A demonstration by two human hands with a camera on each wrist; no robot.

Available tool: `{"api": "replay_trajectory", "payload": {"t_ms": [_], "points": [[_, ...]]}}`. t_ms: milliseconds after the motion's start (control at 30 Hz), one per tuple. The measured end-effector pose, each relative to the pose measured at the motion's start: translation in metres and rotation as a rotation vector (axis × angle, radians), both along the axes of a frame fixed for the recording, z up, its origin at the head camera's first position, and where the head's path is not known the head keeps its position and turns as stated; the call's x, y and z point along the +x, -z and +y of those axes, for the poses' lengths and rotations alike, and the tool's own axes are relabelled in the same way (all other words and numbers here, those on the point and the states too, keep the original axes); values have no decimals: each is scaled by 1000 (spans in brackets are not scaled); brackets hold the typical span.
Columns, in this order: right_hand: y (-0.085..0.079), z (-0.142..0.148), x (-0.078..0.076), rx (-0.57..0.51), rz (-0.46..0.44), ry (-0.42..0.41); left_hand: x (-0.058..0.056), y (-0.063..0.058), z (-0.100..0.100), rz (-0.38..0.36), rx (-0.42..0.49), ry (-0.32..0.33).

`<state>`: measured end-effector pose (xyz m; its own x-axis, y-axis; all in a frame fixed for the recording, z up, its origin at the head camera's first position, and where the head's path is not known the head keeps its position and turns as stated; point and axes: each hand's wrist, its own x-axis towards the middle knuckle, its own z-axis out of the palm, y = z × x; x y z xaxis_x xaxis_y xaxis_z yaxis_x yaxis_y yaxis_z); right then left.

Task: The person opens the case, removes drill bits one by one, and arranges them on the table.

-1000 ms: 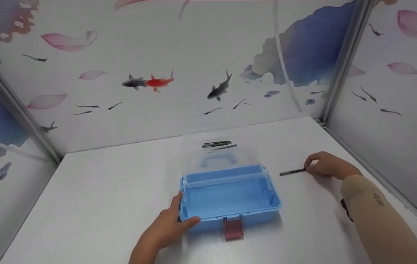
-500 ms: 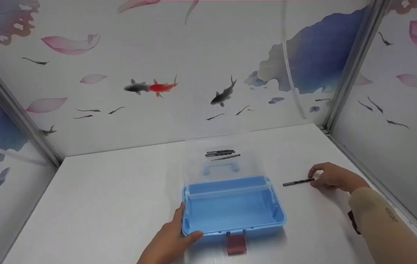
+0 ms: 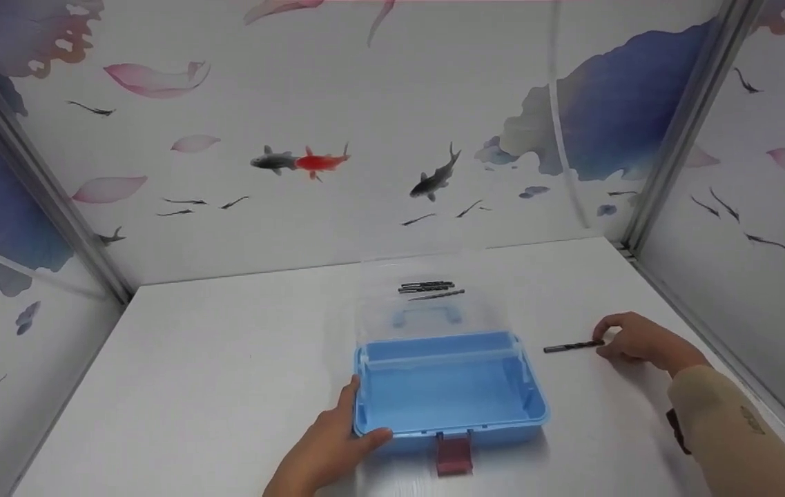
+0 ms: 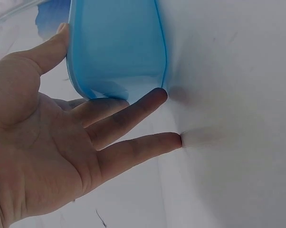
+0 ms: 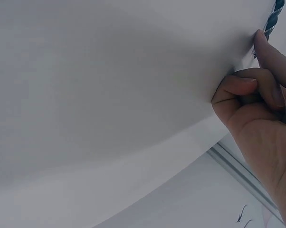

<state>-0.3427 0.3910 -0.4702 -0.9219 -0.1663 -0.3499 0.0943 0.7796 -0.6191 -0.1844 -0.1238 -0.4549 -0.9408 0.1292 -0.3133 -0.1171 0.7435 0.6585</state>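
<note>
A blue plastic box (image 3: pixel 454 393) stands with its transparent lid (image 3: pixel 378 310) tipped back and its red-brown latch (image 3: pixel 454 455) hanging down at the front. My left hand (image 3: pixel 337 442) spans the box's near-left corner, thumb at the front rim and fingers along the side. Seen from the left wrist, the fingers (image 4: pixel 138 152) are extended and the lower fingertips reach the white surface. To the right of the box, my right hand (image 3: pixel 644 342) pinches one end of a dark twist drill bit (image 3: pixel 565 347) lying low over the table. Its fluted part (image 5: pixel 274 19) shows in the right wrist view.
Several more drill bits (image 3: pixel 430 288) lie side by side within the lid's outline, behind the blue handle (image 3: pixel 427 315). The white table (image 3: pixel 240 366) ends at patterned panels at the back (image 3: pixel 295 228) and on both sides, joined by metal posts (image 3: pixel 675 131).
The head view has shifted, so the box, bits and hands sit lower and farther right in it. Left hand stays at the box corner; right hand keeps its pinch on the drill bit.
</note>
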Motion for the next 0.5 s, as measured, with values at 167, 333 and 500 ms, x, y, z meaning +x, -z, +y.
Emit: {"api": "replay_trajectory", "payload": {"t_ms": [167,333,500], "points": [[-1,3,1,-29,15,3,-2,-4,1,29,4,5],[-6,5,-3,-50,9,-6,-1,-4,0,32,4,-7],[-30,-2,-12,-52,80,-42,4,-1,-3,30,13,-5]]}}
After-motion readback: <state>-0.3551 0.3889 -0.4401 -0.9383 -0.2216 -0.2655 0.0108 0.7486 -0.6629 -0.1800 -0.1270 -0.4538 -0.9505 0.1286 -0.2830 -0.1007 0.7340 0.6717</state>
